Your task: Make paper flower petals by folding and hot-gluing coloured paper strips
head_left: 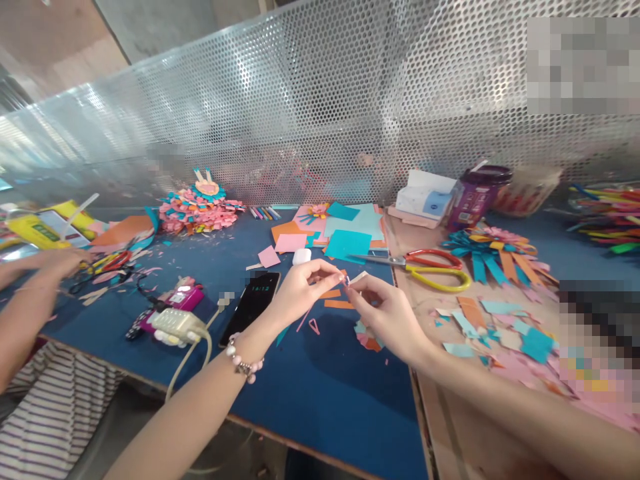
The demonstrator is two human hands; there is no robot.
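My left hand [300, 288] and my right hand [383, 310] meet above the blue table [320, 393], both pinching a small strip of paper [353, 278] between thumb and fingertips. The left wrist wears a beaded bracelet [243, 360]. Just under the hands lie orange paper strips [336, 303], a small pink paper loop [314, 326] and a little pile of pink and teal pieces [367, 339]. A black phone [251, 303] lies left of my left hand.
Red and yellow scissors [430, 265] lie to the right, by teal, orange and pink paper squares [345, 243]. Paper flowers [200, 207] sit at the back, a tissue box [425, 195] and purple jar [473, 197] further right. Another person's arm [30, 293] works at left. A perforated metal screen [320, 107] stands behind.
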